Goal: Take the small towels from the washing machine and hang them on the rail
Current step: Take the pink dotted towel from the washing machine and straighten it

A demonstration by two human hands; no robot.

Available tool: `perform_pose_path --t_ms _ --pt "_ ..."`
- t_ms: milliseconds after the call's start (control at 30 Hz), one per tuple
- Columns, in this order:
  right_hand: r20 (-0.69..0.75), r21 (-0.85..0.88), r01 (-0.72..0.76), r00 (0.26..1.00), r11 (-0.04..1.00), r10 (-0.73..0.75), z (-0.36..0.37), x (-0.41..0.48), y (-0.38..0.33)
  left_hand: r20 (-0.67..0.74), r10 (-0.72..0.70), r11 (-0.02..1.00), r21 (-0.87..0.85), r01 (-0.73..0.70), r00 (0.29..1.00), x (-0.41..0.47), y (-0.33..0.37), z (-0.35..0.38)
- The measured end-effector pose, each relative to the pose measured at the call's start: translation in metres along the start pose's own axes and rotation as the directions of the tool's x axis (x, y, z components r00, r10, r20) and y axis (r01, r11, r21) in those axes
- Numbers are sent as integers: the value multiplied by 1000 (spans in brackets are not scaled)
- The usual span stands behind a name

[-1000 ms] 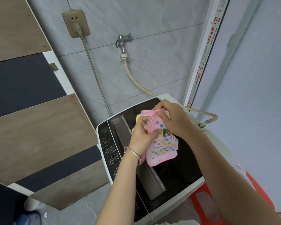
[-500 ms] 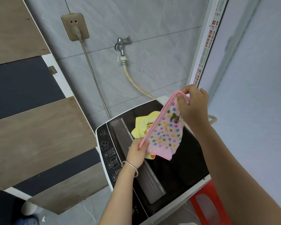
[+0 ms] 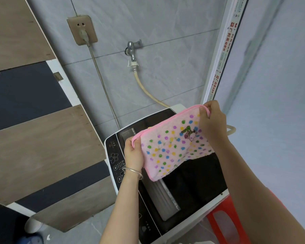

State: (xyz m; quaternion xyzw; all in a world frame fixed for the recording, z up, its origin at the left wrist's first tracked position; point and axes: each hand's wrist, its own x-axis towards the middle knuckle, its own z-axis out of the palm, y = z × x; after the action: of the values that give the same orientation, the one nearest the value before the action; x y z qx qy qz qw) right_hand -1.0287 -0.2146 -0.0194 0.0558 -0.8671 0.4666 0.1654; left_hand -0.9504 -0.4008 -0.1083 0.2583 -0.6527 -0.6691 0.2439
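1. Grey tiled wall [image 3: 165,67] fills the back. A beige hose [image 3: 144,88] runs down it and goes behind the washer.
2. Washing machine [image 3: 113,155] is a top loader, sitting low in the middle. Its dark lid is partly hidden by the towel.
3. Pink towel [image 3: 171,148] with coloured dots is held up flat above the washer, stretched between the two hands. Its top hem slopes up to the right and the bottom edge hangs loose.
4. Red stool [image 3: 224,224] is just beside the washer, bottom right.
5. Right hand [image 3: 212,122] pinches the towel's upper right corner, thumb in front of the cloth.
6. Left hand [image 3: 133,155] is curled round the lower left corner, so it sits lower than the right.
7. Socket [image 3: 82,29] with a plug in it is up left on the wall.
8. Metal tap [image 3: 132,48] sits on the wall above the hose.
9. Thin silver bracelet [image 3: 132,171] is on the left wrist.
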Motion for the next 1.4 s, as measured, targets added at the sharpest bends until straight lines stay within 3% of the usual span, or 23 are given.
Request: perform_pose_path --t_ms 167,300,467,633,767,900,1133,1400 --pt "18 34 -47 999 998 47 3 -5 5 118 105 994 27 -109 987 -3 -5 -11" --pt "15 64 -22 1000 998 21 3 -7 6 163 39 999 2 -40 986 -5 -7 -15" --pt "25 79 13 1000 997 -15 2 -7 4 255 -128 982 -101 158 958 -6 -10 -20" --pt "26 96 44 999 994 -46 2 -8 1 350 -154 988 39 150 924 -9 -10 -18" --pt "8 96 35 999 995 -36 2 -8 2 418 -115 989 137 63 901 -10 -14 -17" --pt "13 89 -7 1000 996 6 -2 -8 5 342 -42 994 106 6 939 -9 -13 -18" --pt "24 45 -93 995 995 92 0 -11 12 238 29 974 210 -81 971 -3 -3 -14" --pt "42 -66 -216 975 974 219 2 -13 19 -19 106 976 192 -101 994 -2 14 -12"
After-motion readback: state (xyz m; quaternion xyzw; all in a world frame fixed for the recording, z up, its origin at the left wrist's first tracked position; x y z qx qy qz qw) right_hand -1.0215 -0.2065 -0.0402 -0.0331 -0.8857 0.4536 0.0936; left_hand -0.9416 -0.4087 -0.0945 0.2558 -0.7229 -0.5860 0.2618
